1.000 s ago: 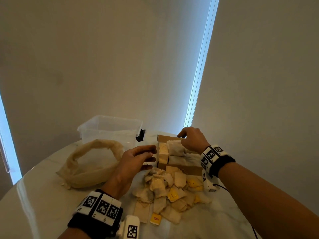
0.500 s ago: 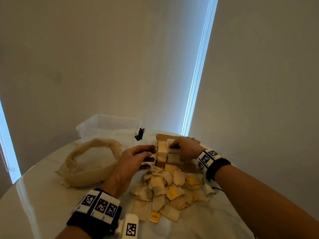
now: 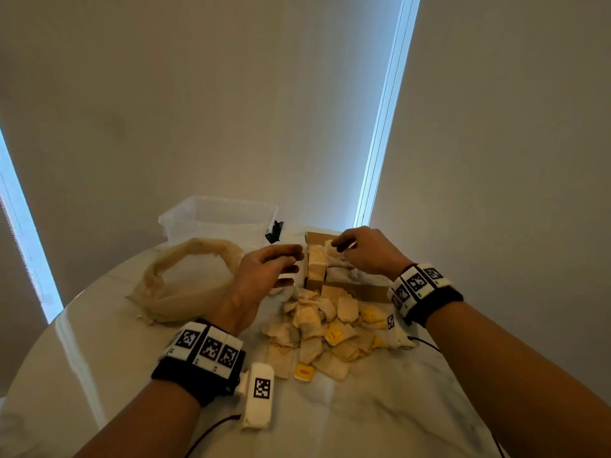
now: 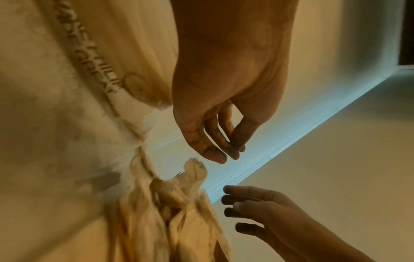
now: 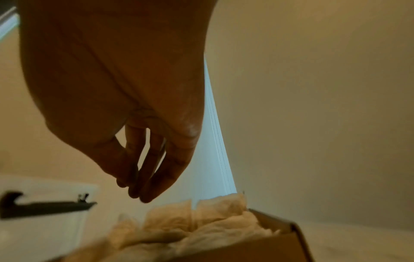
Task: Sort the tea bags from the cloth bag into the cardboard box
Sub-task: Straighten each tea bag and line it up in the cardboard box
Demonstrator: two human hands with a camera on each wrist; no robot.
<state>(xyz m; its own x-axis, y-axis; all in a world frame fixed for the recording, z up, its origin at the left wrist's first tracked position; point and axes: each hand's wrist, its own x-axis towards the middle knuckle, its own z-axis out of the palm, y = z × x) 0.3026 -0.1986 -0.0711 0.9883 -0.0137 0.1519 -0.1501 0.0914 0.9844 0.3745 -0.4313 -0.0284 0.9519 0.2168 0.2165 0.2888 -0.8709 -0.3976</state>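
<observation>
My table [image 3: 380, 411] is glossy white marble-look stone, smooth, catching the window light. The cloth bag [image 3: 185, 292] is thin, loosely woven beige fabric, matt and crumpled. The tea bags [image 3: 310, 322] look like soft, wrinkled filter paper, some with shiny yellow paper tags [image 3: 303, 372]. The box [image 3: 360, 290] is plain brown cardboard, matt; from my right wrist its rim [image 5: 280, 235] looks smooth and dull. The tub [image 3: 215, 219] behind is clear, slightly frosted plastic. My wristbands [image 3: 201, 361] are black fabric with white printed patches.

box [image 3: 358, 290] prob half-full; tea bags [image 3: 325, 328] heaped beside.
</observation>
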